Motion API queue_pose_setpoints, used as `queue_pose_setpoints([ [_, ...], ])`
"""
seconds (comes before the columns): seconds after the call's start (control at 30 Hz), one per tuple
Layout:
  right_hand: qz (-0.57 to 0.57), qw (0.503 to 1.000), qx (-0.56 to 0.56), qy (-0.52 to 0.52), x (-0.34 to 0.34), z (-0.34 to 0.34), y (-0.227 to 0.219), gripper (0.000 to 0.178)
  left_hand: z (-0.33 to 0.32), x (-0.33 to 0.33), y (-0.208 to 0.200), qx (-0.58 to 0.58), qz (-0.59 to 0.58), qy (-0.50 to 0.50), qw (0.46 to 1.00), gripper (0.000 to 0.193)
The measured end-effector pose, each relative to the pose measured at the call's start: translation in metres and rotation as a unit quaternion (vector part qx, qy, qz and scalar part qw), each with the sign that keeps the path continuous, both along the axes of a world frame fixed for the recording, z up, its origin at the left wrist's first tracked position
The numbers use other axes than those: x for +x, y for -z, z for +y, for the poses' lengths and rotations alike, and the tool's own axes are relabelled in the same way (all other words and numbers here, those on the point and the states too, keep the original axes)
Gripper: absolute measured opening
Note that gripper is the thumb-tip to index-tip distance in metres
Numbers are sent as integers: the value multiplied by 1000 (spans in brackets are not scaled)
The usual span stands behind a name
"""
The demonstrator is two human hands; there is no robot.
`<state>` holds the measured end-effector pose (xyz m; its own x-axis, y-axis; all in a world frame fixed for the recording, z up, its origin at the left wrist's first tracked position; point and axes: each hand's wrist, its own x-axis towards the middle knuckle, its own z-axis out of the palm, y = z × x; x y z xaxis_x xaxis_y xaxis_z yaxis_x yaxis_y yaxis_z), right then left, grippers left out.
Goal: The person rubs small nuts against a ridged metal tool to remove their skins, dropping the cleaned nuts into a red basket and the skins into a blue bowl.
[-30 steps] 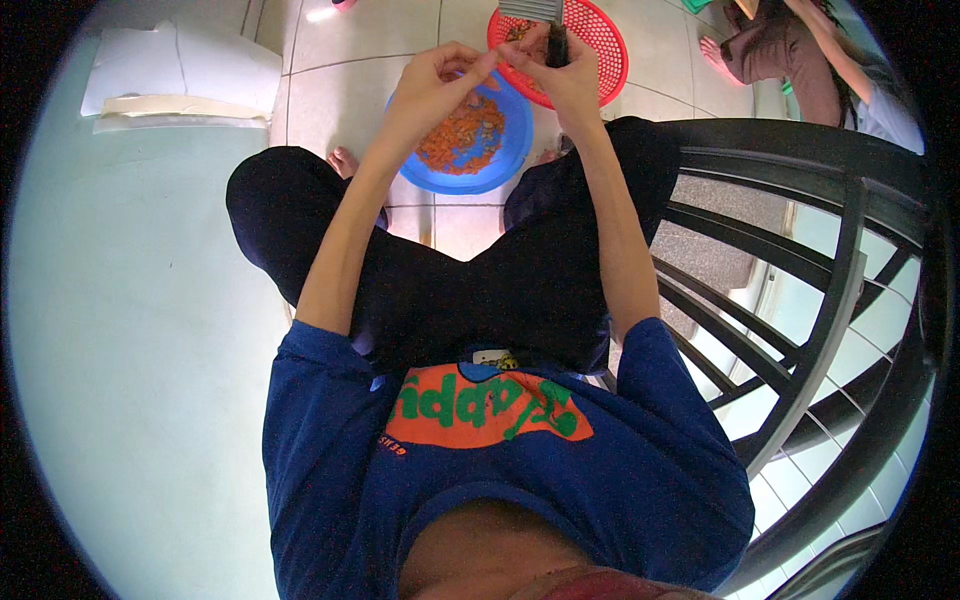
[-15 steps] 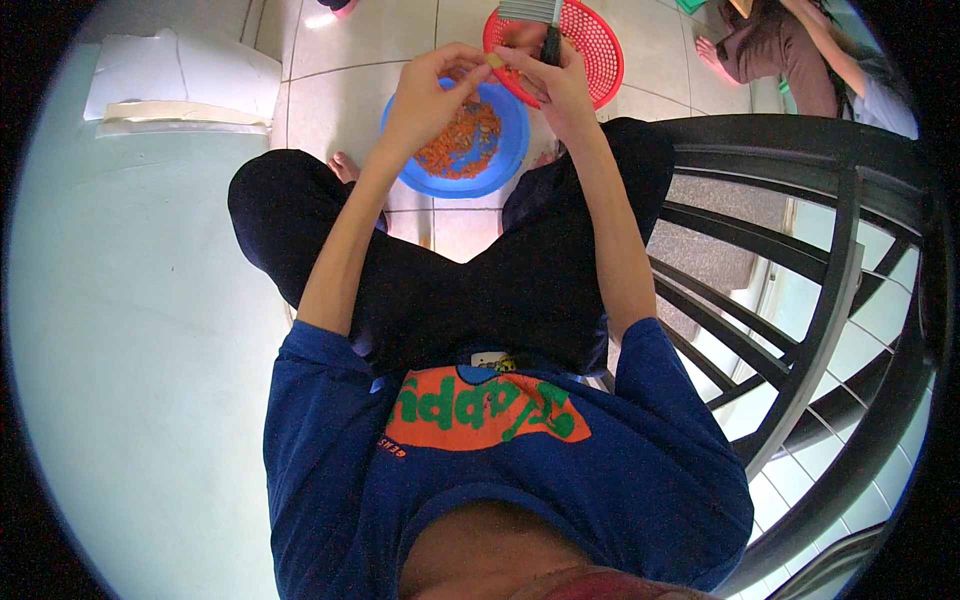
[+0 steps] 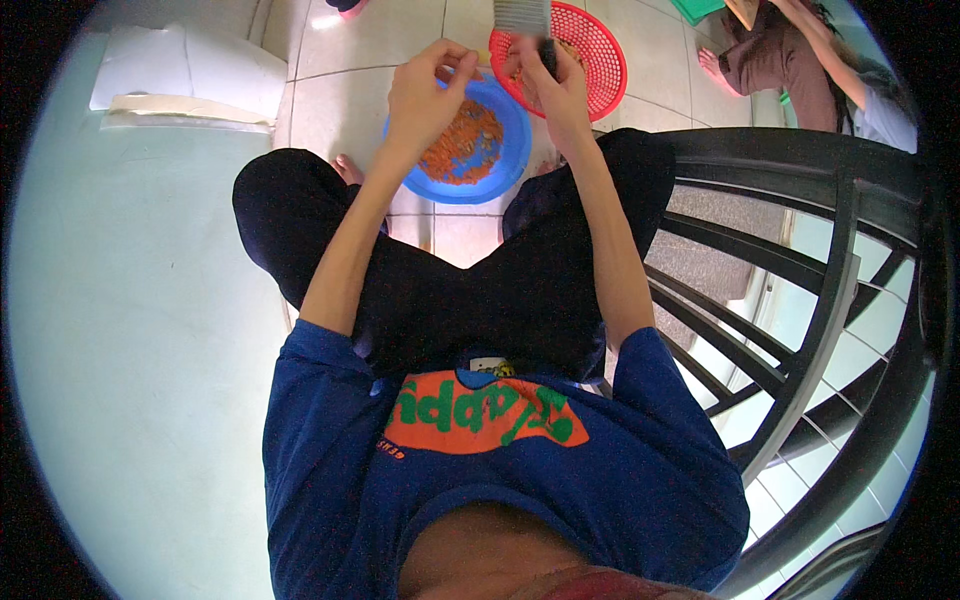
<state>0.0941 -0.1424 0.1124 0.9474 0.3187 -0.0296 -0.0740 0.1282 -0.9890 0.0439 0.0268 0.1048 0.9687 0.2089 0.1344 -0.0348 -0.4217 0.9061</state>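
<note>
My right hand (image 3: pixel 562 95) is closed around the black handle of a crinkle cutter (image 3: pixel 522 16), its ridged metal blade pointing away from me. Between the pinched fingertips of my left hand (image 3: pixel 428 92) is a small yellowish piece of vegetable (image 3: pixel 484 57), too small to tell its kind. Both hands are raised over the far rim of a blue basin (image 3: pixel 515 150), which holds many small orange pieces (image 3: pixel 463 145) that look like cut carrot. Partly behind my right hand, a red colander (image 3: pixel 603 70) contains some small pieces that are hard to make out.
The basin and colander stand on a tiled floor (image 3: pixel 345 110) between and beyond my knees. Black metal bars (image 3: pixel 760 160) run along my right side. At the far right sits another person (image 3: pixel 790 65) near a green object (image 3: pixel 697 8). A pale surface (image 3: pixel 150 300) lies to my left.
My hands have moved slightly apart, the left one going a little left with the piece. The cutter has shifted a little left and away from me.
</note>
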Motion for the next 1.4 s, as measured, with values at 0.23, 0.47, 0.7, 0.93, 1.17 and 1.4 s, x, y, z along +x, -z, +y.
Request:
queue_pose_setpoints([
  [0.23,-8,1000,-5,-24,-18,-1,-4,40,-3,-1,-17,143,-23,-84,986,16],
  [0.47,-34,999,-28,-5,-18,-2,-7,38,-4,-1,-14,221,-59,-83,970,16],
  [0.7,-25,998,-49,-16,-19,0,-4,37,-2,0,-14,302,-104,-83,944,16],
  [0.93,-22,997,-76,-22,-20,-2,-4,39,1,0,-13,342,-117,-82,929,11],
  [1.17,-11,996,-78,-33,-22,-3,-6,39,2,1,-16,350,-113,-86,926,9],
  [1.4,-17,995,-96,-30,-24,-6,-7,37,0,-1,-18,343,-105,-84,930,8],
])
